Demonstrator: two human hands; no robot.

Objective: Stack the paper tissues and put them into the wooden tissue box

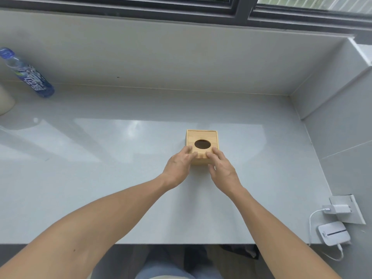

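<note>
A small square wooden tissue box (202, 136) stands on the pale grey counter (120, 178), a little right of centre. Its lid is on, with a dark oval hole in the top. My left hand (179, 166) rests on the near left corner of the box, fingers on the lid edge. My right hand (221, 165) sits on the near right corner, fingers on the lid, thumb down the front side. Both hands touch the box's near edge. No paper tissues show anywhere; the hole looks dark inside.
A plastic water bottle with a blue label (28, 74) stands at the far left against the wall, beside a cream object (5, 101). At the right wall are a socket with a white charger (338, 209) and a white device (334, 233) with cable. A window runs along the back.
</note>
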